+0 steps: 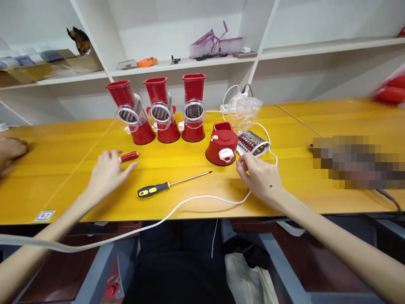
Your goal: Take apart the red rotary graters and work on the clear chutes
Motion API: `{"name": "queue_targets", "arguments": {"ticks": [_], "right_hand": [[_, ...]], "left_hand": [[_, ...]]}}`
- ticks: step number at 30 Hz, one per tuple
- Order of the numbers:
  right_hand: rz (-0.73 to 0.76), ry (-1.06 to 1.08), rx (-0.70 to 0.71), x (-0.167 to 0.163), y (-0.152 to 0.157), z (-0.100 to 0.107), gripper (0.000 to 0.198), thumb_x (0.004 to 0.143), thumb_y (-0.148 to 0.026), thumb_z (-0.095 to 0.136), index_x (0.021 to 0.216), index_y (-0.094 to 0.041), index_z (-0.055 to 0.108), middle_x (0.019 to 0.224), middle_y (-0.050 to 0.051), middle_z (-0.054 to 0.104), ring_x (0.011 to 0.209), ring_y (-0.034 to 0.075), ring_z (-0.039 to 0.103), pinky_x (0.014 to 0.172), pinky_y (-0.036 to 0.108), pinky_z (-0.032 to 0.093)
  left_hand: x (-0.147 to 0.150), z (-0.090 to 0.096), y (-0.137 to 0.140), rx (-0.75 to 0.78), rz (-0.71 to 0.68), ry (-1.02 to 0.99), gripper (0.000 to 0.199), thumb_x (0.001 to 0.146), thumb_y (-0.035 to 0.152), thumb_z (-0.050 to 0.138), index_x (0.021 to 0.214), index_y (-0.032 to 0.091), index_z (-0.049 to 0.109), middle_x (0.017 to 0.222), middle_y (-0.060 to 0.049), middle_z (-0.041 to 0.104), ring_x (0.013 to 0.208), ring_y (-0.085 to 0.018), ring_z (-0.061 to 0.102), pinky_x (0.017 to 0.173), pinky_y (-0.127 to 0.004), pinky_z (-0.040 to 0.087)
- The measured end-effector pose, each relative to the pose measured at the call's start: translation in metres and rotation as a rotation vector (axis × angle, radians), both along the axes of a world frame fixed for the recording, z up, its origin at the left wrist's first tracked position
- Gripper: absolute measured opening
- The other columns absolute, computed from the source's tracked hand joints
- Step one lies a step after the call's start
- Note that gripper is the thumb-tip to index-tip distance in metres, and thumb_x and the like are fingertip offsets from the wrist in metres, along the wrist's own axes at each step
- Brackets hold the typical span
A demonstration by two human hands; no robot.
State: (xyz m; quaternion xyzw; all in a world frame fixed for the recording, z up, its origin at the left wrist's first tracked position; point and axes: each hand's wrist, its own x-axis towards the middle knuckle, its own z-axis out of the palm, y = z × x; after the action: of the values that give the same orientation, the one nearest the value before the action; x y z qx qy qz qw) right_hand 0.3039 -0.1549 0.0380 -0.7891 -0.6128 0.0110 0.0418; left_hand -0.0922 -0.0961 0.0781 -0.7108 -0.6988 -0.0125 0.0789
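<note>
My left hand (106,172) is over the table with its thumb spread away from the fingers. Its fingertips are beside a short red handle (129,156); whether they touch it I cannot tell. My right hand (262,174) has loosely bent fingers, the thumb apart from the forefinger, and nothing visible between them. Close to its fingertips stand a red grater base (222,145) with a white knob and, behind, a metal grating drum (253,142) lying on its side. Between my hands lies a screwdriver (167,185) with a black and yellow grip.
Three assembled red drum graters (143,131) stand in a row at the back. Clear plastic parts (248,107) sit by a power strip (229,109). A white cable (202,197) crosses the table's front. Another person's hand (12,150) is at far left; shelves (177,65) rise behind.
</note>
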Motion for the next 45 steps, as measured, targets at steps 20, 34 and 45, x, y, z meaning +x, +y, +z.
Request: {"name": "queue_targets", "arguments": {"ticks": [20,34,45], "right_hand": [[0.324,0.359,0.568,0.037,-0.027,0.032,0.068,0.100,-0.062,0.026,0.130,-0.007,0.053,0.132,0.012,0.053,0.110,0.000,0.057,0.105,0.015,0.051],[0.363,1.090,0.100,0.032,-0.032,0.071,0.079,0.083,-0.082,0.049,0.122,-0.014,0.036,0.070,-0.003,0.052,0.046,0.005,0.046,0.042,0.017,0.038],[-0.458,1.486,0.552,0.044,-0.072,0.032,0.043,0.081,-0.037,0.057,0.104,-0.012,0.030,0.072,0.002,0.057,0.054,0.011,0.057,0.053,0.023,0.053]], "left_hand": [[0.004,0.073,-0.035,0.158,-0.422,-0.283,0.038,0.098,0.064,0.041,0.113,0.032,0.056,0.090,0.003,0.066,0.071,-0.019,0.059,0.068,-0.029,0.038],[0.188,0.076,0.036,0.156,-1.292,-0.459,0.030,0.099,0.036,0.062,0.127,0.026,0.065,0.123,-0.009,0.059,0.117,-0.025,0.058,0.104,-0.042,0.049],[0.194,-0.017,-0.028,-0.180,-1.088,-0.421,0.030,0.106,0.040,0.047,0.120,0.016,0.058,0.118,-0.012,0.066,0.105,-0.025,0.068,0.094,-0.042,0.056]]}}
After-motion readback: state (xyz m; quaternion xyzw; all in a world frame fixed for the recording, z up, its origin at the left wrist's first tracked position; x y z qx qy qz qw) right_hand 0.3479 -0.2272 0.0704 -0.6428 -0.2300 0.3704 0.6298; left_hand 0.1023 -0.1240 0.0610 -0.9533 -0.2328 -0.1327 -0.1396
